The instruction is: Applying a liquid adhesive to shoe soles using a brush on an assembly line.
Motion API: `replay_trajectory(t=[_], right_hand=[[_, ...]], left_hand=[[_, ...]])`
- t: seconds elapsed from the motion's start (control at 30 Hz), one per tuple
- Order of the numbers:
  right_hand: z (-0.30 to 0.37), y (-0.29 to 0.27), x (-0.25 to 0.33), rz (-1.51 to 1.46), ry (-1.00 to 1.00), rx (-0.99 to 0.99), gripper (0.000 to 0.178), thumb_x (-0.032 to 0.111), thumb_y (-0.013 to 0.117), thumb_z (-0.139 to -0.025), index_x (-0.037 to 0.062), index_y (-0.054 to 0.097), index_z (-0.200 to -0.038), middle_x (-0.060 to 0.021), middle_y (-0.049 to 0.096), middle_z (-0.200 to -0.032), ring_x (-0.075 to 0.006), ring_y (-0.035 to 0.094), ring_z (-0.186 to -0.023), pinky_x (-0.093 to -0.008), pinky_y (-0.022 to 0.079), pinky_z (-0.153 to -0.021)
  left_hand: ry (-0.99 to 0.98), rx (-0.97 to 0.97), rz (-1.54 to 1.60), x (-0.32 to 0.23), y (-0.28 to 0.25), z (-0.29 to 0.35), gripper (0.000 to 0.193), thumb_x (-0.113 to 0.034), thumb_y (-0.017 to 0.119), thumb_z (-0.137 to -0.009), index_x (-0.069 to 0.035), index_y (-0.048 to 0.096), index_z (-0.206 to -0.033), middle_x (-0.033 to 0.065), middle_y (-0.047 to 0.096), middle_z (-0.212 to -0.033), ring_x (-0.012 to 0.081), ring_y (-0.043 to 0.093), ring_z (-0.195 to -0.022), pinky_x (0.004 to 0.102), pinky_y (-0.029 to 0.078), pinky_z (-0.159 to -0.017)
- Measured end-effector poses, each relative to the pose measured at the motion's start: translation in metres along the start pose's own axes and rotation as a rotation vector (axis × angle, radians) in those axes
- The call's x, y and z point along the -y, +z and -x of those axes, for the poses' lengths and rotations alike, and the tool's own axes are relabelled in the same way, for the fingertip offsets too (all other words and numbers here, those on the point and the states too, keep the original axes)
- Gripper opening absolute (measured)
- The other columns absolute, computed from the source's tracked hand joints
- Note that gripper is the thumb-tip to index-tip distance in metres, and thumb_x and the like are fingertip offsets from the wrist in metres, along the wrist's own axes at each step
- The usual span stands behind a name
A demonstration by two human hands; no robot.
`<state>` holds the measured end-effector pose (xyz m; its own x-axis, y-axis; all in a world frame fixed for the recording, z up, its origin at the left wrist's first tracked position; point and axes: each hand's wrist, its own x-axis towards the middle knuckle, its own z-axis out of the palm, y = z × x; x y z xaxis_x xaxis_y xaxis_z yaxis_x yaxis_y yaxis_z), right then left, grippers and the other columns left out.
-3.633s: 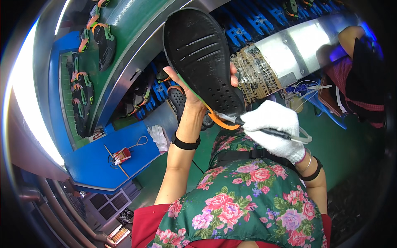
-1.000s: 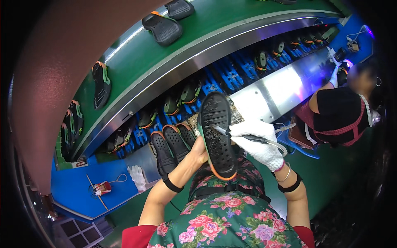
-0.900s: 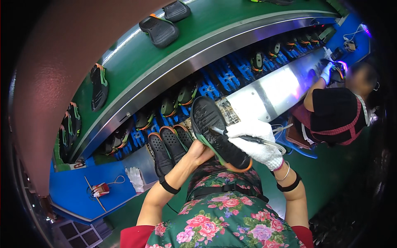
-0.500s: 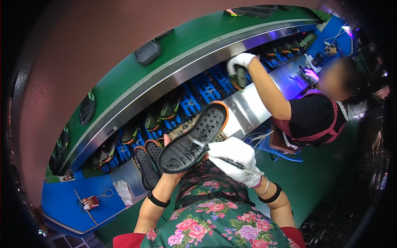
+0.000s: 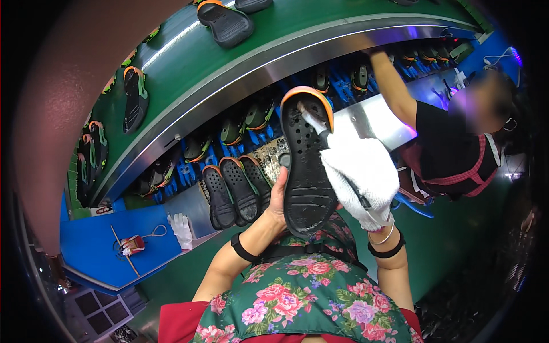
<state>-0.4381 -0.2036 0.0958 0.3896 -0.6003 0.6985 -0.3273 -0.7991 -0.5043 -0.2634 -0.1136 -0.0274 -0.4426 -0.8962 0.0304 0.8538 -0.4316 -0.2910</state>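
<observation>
My bare left hand (image 5: 278, 197) grips a black shoe sole (image 5: 309, 186) from beneath, thumb along its left edge. The sole points away from me, with an orange rim round its far end and small holes in its upper half. Wet-looking shine covers parts of its surface. In a white knitted glove, my right hand (image 5: 361, 174) closes round a brush (image 5: 313, 121) with a dark handle and a thin cable or tube running back to the wrist. The pale brush tip touches the inside of the sole near the orange rim.
Several finished-looking black soles (image 5: 243, 191) lean together on a metal ledge at left. Beyond are blue racks with shoe parts (image 5: 231, 132), a steel rail (image 5: 251, 71) and a green belt (image 5: 177, 86) carrying soles. A white glove (image 5: 181, 230) lies by a blue table (image 5: 86, 251). A co-worker (image 5: 446, 146) reaches across at right.
The sole has swung more upright. The brush has moved from its middle to the orange-rimmed end. The co-worker's arm now reaches farther over the racks, and its hand is hidden.
</observation>
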Motion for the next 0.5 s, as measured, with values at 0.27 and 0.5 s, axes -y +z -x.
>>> replay_trajectory(t=[0.27, 0.5], right_hand=[[0.012, 0.005, 0.01, -0.148, 0.009, 0.158, 0.04, 0.003, 0.079, -0.077, 0.0101, 0.076, -0.116, -0.0093, 0.075, -0.115, -0.0238, 0.071, -0.099, -0.036, 0.056, -0.085], [0.003, 0.005, 0.014, -0.092, 0.065, 0.027, 0.027, -0.005, 0.081, -0.072, 0.0033, 0.078, -0.098, -0.0145, 0.077, -0.099, -0.0281, 0.073, -0.084, -0.036, 0.057, -0.075]], left_hand=[[0.081, -0.423, -0.509, -0.006, -0.007, 0.007, 0.082, -0.067, 0.051, -0.097, -0.006, 0.045, -0.151, 0.0188, 0.053, -0.149, 0.035, 0.054, -0.135, 0.0549, 0.04, -0.116], [0.091, -0.174, -0.368, -0.018, -0.024, 0.008, 0.077, -0.063, 0.052, -0.099, -0.005, 0.047, -0.15, 0.0183, 0.06, -0.142, 0.033, 0.061, -0.128, 0.0507, 0.047, -0.112]])
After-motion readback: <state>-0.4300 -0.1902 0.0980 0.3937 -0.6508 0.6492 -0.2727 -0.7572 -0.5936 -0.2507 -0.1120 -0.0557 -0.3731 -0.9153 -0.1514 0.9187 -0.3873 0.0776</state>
